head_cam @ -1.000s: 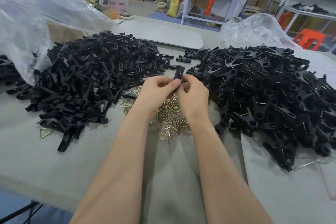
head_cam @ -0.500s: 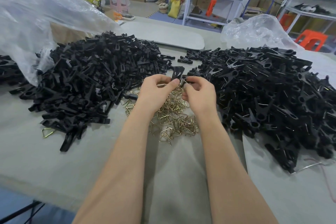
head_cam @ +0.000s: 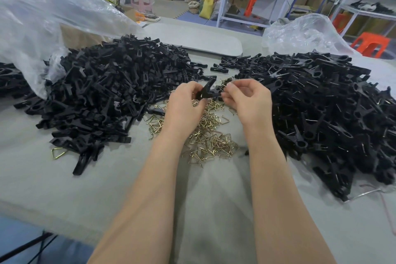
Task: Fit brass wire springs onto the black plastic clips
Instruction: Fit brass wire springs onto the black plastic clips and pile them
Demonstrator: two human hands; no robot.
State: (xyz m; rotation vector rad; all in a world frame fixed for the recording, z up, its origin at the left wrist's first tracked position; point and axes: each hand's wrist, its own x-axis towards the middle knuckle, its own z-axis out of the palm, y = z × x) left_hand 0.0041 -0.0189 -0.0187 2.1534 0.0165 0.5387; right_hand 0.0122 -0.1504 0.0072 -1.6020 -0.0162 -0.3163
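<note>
1. Separated since a second ago: the two hands then met over one clip. Now the right hand (head_cam: 248, 100) has drawn off to its own side, and the black plastic clip (head_cam: 206, 90) sits in the left hand (head_cam: 186, 105) alone.
2. Left hand: fingers curled round the clip's lower end, holding it tilted above the tabletop (head_cam: 53, 188) with its two arms spread in a V. This probably presents the arms for the wire to go on.
3. Right hand: thumb and forefinger pinched together just beside the clip, other fingers loosely curled. A thin glint above the fingertips suggests a single brass wire spring (head_cam: 231, 81), but it is too small to confirm.
4. Loose heap of triangular brass wire springs (head_cam: 210, 139): it lies on the tabletop directly under both hands, within easy reach.
5. Left mound of black plastic clip parts (head_cam: 111, 92): no wire shows among them, so this is presumably unfitted stock.
6. Right mound of black clips with pale wire showing (head_cam: 325, 109): judged the finished pile, on the side of the free hand.
7. Crumpled clear plastic bag (head_cam: 38, 17): it covers the left mound's far edge.
8. Not visible: the contact between clip and palm, and the spring's seat on the clip. The right mound is cut off by the frame edge.
</note>
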